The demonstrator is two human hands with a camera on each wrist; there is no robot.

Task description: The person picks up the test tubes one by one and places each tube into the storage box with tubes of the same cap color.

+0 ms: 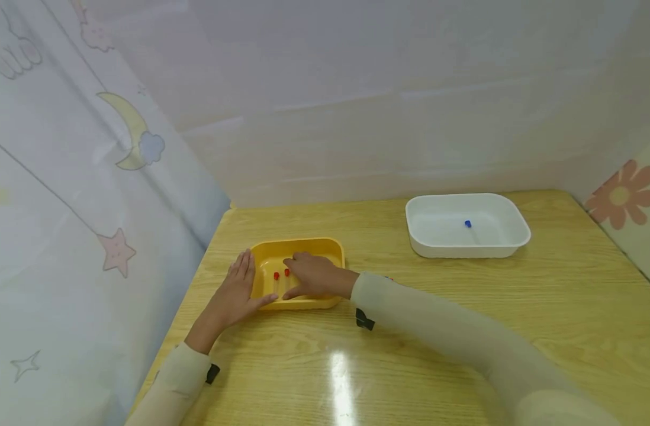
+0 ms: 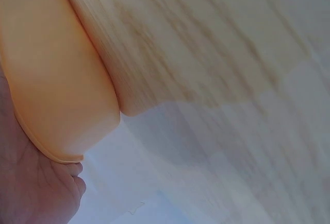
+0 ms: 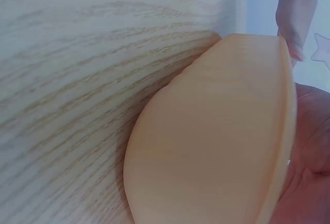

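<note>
A yellow tray [image 1: 332,251] sits on the left part of the table. In it lie two slim clear tubes with red caps, a left red cap [image 1: 276,276] and a right red cap [image 1: 286,272]. My left hand [image 1: 237,299] rests on the tray's left end, fingers straight and together, thumb along the front rim. My right hand [image 1: 317,275] reaches over the right side into the tray, thumb and forefinger spread around the right tube. In the right wrist view the tray's wall [image 3: 206,136] hides part of this hand.
At the back right stands a white tray [image 1: 469,251] holding a clear tube with a blue cap [image 1: 467,223]. Small red and blue bits [image 1: 390,278] show just behind the right sleeve. Printed cloth [image 1: 357,118] hangs around the table [image 1: 410,367].
</note>
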